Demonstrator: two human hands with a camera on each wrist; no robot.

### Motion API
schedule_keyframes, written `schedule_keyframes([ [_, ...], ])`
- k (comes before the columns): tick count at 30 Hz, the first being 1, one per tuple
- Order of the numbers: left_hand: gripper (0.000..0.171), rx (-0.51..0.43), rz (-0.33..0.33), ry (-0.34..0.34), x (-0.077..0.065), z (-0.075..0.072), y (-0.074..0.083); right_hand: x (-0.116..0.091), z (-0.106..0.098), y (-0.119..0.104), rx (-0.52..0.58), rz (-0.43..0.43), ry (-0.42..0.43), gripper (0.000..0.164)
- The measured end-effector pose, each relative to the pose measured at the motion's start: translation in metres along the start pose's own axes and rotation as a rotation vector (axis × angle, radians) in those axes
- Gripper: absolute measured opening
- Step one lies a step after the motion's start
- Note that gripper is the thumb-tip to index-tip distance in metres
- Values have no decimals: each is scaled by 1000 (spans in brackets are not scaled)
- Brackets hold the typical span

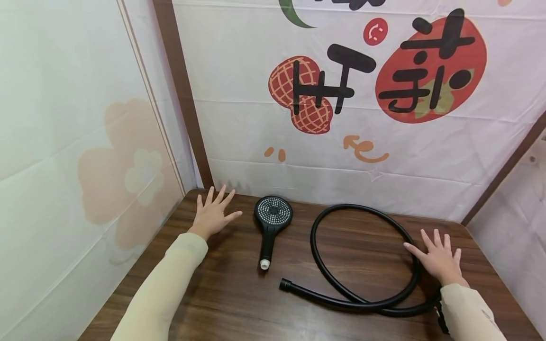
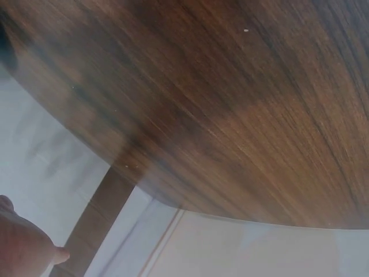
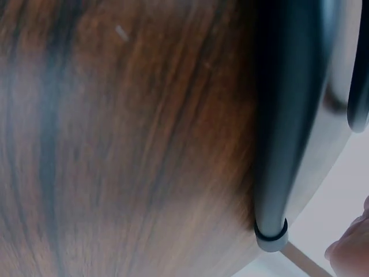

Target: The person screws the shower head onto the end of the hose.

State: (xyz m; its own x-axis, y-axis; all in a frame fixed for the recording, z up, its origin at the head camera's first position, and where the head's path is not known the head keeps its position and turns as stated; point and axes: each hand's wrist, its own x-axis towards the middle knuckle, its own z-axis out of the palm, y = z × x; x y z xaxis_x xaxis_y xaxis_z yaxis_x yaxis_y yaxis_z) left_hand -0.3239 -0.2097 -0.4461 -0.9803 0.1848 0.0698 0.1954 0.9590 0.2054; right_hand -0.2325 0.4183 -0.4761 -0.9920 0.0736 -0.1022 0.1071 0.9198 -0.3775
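Observation:
A black shower head (image 1: pixel 274 211) lies face up on the brown wooden table, its handle with a white threaded end towards me. To its right a black shower hose (image 1: pixel 313 239) lies in a loop, one end fitting showing at the front left. My left hand (image 1: pixel 212 216), fingers spread and straight, is left of the shower head and holds nothing. Over the right side of the loop my right hand (image 1: pixel 441 259) is spread too; whether it touches the hose cannot be told. The right wrist view shows a length of hose (image 3: pixel 288 115) with a capped end; my right sleeve hides part of it in the head view.
The wooden table (image 1: pixel 239 308) ends at a white printed cloth wall (image 1: pixel 239 118) behind it. Another cloth wall (image 1: pixel 64 213) stands along the left side, and a pale one (image 1: pixel 522 203) on the right. Brown posts rise at the back corners.

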Motion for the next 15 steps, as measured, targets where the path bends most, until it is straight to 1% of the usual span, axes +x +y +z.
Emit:
schedule_keyframes([
  [5, 85, 7, 10, -2, 1, 2, 1, 0, 4, -1, 4, -9, 18, 96],
  [10, 81, 7, 5, -9, 1, 3, 1, 2, 6, -4, 7, -28, 14, 97],
  [15, 81, 0, 17, -4, 2, 5, 3, 1, 7, -5, -6, -49, 20, 97],
])
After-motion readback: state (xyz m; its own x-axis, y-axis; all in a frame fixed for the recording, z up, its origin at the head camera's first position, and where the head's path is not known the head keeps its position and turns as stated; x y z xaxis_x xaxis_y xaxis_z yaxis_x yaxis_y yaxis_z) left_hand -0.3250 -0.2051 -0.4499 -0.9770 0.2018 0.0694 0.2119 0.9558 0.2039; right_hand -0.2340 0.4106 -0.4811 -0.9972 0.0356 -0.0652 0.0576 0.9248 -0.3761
